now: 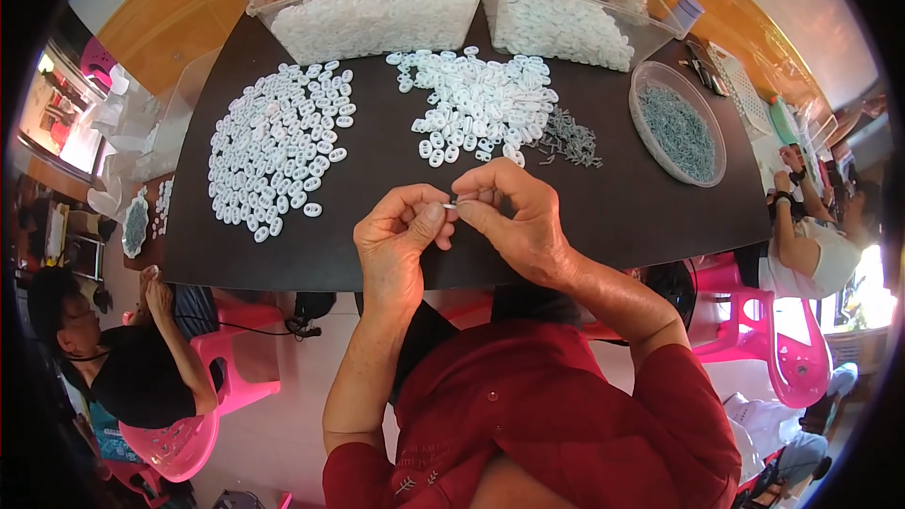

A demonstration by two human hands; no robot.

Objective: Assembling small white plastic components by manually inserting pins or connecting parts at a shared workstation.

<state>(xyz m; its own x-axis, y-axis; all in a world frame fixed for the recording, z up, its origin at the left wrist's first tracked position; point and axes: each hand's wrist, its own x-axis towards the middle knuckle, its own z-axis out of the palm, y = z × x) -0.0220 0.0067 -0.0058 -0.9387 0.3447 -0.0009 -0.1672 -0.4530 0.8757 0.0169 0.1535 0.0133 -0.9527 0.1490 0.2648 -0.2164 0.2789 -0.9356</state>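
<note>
Above the near part of the dark table, my two hands meet fingertip to fingertip. My left hand [401,231] is closed in a pinch on a small white plastic piece [450,206], seen only as a thin edge. Thumb and forefinger of my right hand [517,217] are pressed together against the same spot; a tiny dark bit shows there, too small to name. Beyond them lies a heap of white oval two-hole plastic pieces [490,99], with a small pile of grey screw-like pins [568,139] at its right edge.
More white two-hole pieces [273,146] spread over the left of the table [377,123]. Two clear bins [377,24] of white pieces stand at the back. A round tub [681,123] of grey pins sits at right. People sit on pink chairs at both sides.
</note>
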